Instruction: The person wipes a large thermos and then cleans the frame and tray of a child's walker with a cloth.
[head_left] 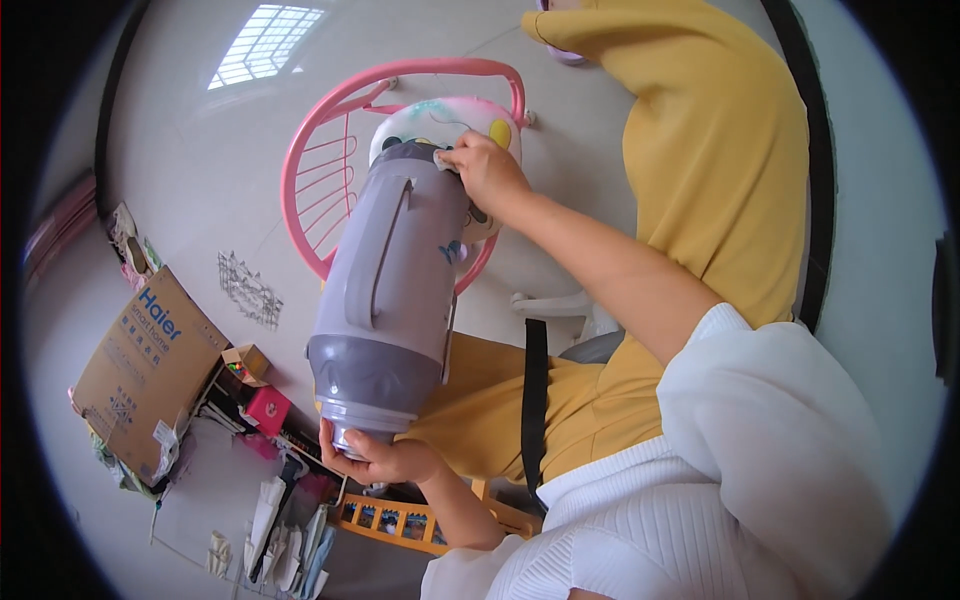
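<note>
A lavender thermos flask (395, 270) with a long side handle lies tilted in front of me, its narrow neck toward me and its base at the far end. My left hand (380, 460) is closed round the silvery neck from below. At the far end, my right hand (488, 172) pinches a small white cloth or tissue (445, 160) against the edge of the dark base. Under that end is the padded seat (455, 112) of a small pink chair (296, 180), printed with a cartoon face. My fingertips partly hide the cloth.
My yellow-trousered legs (700, 130) flank the chair. To the left stand a large cardboard box (150, 375), a small open carton (246, 365) and a pink box (268, 408). An orange slatted frame (400, 522) lies near my left forearm. Bags (290, 540) hang at lower left.
</note>
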